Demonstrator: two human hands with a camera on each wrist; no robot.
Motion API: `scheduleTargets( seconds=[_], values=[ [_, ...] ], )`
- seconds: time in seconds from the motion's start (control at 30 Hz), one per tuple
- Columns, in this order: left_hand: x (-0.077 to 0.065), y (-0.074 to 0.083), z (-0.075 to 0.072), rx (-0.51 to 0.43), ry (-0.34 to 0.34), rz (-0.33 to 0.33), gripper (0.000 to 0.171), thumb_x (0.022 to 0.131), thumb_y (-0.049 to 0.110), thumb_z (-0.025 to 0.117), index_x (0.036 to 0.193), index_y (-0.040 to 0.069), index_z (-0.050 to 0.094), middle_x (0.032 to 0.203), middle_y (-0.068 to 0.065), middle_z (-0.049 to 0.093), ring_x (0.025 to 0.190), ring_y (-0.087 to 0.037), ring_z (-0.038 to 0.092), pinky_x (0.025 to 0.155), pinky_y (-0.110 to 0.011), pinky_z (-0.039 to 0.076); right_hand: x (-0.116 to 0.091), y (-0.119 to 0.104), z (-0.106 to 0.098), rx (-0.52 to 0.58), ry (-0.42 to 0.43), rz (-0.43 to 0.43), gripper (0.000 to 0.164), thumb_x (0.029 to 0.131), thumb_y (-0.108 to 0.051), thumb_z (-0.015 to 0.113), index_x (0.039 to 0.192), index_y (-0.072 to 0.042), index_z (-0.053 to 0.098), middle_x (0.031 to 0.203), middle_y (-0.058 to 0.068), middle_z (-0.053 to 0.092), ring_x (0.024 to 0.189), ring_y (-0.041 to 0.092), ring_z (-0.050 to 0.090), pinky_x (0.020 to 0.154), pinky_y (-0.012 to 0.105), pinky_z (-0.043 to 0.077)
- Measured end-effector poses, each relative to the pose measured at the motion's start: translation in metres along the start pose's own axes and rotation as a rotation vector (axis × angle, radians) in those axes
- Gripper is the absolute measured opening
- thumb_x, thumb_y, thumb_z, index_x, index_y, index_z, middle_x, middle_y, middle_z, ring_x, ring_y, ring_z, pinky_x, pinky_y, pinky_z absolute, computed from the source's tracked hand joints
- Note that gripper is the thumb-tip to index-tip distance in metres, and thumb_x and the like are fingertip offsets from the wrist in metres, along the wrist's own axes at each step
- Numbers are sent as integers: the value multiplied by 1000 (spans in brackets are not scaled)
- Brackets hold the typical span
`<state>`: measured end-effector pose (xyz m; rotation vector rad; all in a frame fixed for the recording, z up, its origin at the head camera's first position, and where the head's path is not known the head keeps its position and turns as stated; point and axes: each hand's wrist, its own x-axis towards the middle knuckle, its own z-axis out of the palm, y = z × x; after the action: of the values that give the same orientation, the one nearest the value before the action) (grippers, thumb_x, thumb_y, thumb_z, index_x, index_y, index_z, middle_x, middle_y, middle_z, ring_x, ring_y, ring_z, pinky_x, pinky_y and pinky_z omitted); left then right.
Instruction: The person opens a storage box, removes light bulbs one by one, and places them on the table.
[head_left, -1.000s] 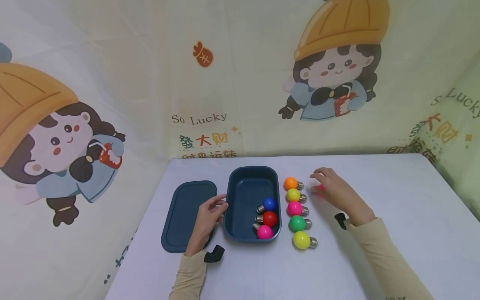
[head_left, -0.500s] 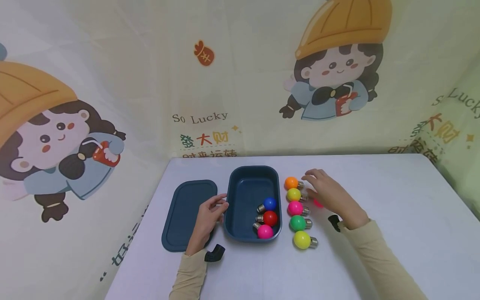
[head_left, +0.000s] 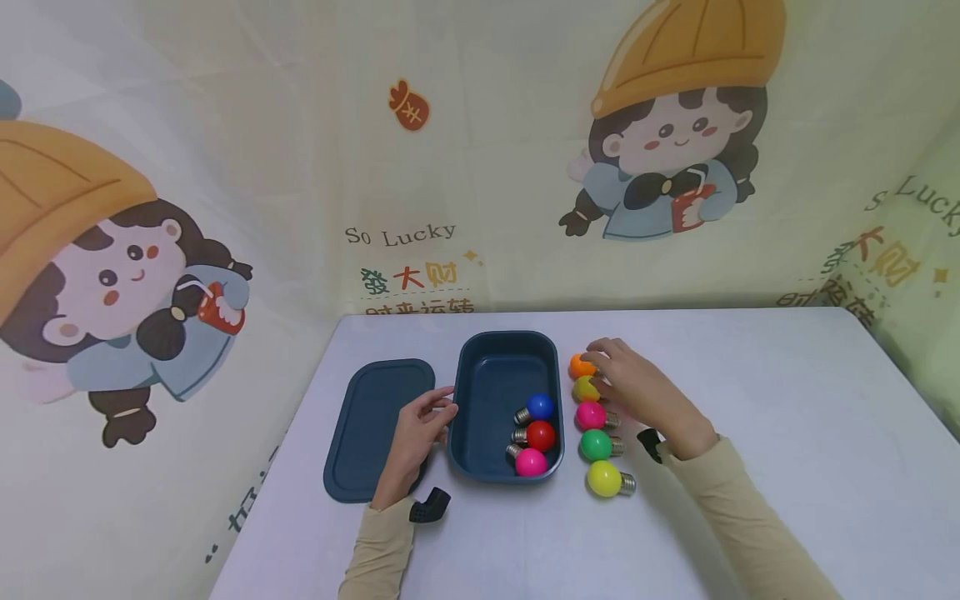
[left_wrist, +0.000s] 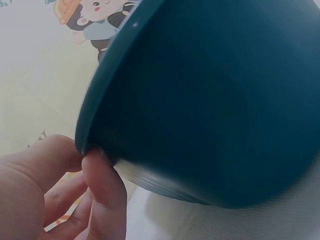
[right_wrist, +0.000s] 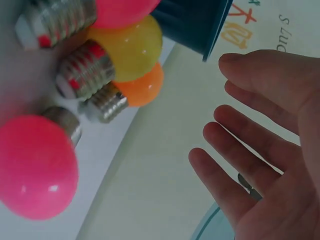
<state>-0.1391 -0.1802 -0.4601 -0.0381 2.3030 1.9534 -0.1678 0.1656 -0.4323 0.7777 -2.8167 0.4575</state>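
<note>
Right hand [head_left: 647, 387]: fingers apart, nothing held; orange bulb [head_left: 579, 365], yellow bulb [head_left: 583, 391] close by its fingertips. Left hand [head_left: 417, 425] pinches rim of box [head_left: 483, 417] beside it. Both bulbs likely light, stiff, slick, perhaps fragile; judged best hold: globe's sides or ridged metal base [right_wrist: 86, 70].
</note>
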Motion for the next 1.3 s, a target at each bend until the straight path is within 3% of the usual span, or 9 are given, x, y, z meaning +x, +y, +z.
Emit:
scheduleTargets(
  seconds=[0.13,0.43,0.67,1.3],
  values=[
    [1,-2,0,3,5,1,39,94,11,68,132,1,61,109,-16,63,72,-11,60,59,-25,52,6,-9,2,10,-7,-13,41,83,-8,80,121,-3,66,123,17,60,115,31,58,88,42,57],
    [3,-3,0,-12,0,-5,39,94,11,68,131,2,62,107,-14,63,71,-10,59,58,-24,52,19,-28,9,10,5,-160,39,82,-8,80,118,0,66,119,14,62,115,29,58,89,39,56],
    [3,-2,-1,-14,1,-12,39,94,12,69,131,3,63,108,-13,63,72,-10,60,59,-25,52,25,-42,15,9,-84,-190,41,85,-14,79,121,-2,66,122,11,62,115,26,57,85,36,58],
    [2,-3,-2,-13,-2,-8,39,94,11,68,131,1,62,107,-13,64,71,-10,60,60,-25,52,35,-52,30,-26,-158,-270,38,83,-17,81,116,-5,69,115,9,64,109,22,58,86,30,56]
  ],
)
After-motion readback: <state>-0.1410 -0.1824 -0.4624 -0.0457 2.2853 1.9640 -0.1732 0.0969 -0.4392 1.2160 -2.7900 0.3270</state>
